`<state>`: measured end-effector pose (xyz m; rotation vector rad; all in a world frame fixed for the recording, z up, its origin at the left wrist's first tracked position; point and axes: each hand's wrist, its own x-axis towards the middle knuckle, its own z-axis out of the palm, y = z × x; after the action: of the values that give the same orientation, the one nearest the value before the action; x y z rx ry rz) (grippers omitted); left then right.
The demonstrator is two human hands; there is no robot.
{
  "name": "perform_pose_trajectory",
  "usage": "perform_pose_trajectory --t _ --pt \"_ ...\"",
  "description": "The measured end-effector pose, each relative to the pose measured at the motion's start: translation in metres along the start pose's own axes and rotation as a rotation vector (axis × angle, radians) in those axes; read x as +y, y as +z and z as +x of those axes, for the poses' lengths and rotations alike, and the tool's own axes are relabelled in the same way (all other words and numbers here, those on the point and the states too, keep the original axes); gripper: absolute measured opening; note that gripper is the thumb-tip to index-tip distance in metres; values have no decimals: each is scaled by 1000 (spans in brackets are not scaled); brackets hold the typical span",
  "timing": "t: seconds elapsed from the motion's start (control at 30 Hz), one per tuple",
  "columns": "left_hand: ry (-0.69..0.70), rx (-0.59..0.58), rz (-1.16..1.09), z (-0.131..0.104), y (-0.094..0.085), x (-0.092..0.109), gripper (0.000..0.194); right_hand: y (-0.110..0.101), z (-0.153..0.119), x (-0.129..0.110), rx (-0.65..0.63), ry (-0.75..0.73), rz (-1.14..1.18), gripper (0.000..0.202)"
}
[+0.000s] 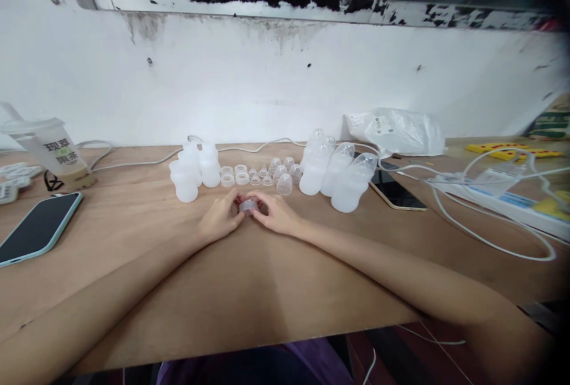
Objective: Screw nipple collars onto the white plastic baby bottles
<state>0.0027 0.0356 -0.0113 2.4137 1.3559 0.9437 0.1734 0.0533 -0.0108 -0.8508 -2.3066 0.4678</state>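
Left hand (219, 218) and right hand (280, 215): fingers curled, gripping translucent ring (248, 207) from both sides. Ring position: mid-table, near side of small collars (241, 179); contact with table (249, 290) cannot be told. Right of collars: nipples (255, 179), then clear domes (284, 185). Uncapped bottles (186, 188) left; dome-capped bottles (313, 178) right.

Head-worn view, down across the table (249, 296)
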Motion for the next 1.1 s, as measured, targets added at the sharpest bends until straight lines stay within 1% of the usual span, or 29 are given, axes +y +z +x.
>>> perform_pose_trajectory --t 0.17,0.33,0.53,0.67,0.8,0.93,1.03,1.1 --pt "-13 -3 -4 1 2 1 14 1 -1 0 -12 15 -40 27" --pt "-43 -24 14 1 1 3 13 1 0 0 -19 16 -27 27" --pt "-33 -37 -29 1 1 2 15 0 0 0 -22 27 -17 26" --pt "-27 -28 -47 2 2 3 15 -1 1 -2 -19 17 -21 25" --pt "-26 -36 -70 2 2 4 14 -2 0 -5 -12 -28 -11 27" --pt "-2 -55 -28 3 1 2 11 -2 -2 -5 3 -45 -13 26" --pt "18 -65 7 3 1 1 11 0 -1 -4 26 -23 17 26" --pt "16 -55 15 3 1 1 11 1 0 -3 42 26 49 25"
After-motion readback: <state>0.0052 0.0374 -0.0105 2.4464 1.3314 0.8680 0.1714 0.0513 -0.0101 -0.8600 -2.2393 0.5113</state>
